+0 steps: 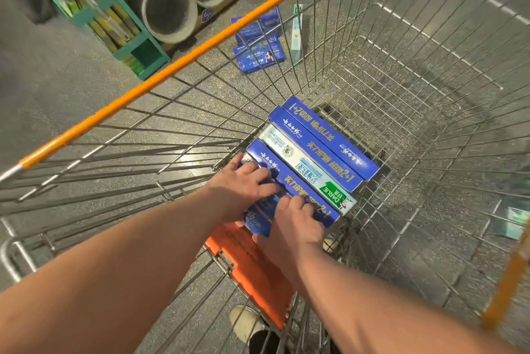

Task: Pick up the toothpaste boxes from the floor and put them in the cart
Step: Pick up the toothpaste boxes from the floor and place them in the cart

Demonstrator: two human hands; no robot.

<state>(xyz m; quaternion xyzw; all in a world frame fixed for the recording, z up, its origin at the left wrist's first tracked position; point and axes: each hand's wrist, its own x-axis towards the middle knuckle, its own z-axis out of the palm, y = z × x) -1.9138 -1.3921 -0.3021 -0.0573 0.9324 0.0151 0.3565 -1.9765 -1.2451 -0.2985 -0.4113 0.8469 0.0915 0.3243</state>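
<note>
Two forearms stretched forward and down into the cart [177,61], converging at its near-left corner. Grasping the nearest blue box [259,224] with the left hand [243,184], fingers splayed across its top, and with the right hand [292,221], fingers curled over its edge. Held against the row of boxes [312,153] already inside. More blue boxes [258,61] on the floor beyond the wire

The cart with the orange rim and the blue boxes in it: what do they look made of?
The grey wire-mesh cart looks like steel wire, dully shiny welded rods. Its orange rim seems plastic-coated or painted, unclear which. The long blue toothpaste boxes look like glossy printed cardboard, with crisp folded edges.
</note>
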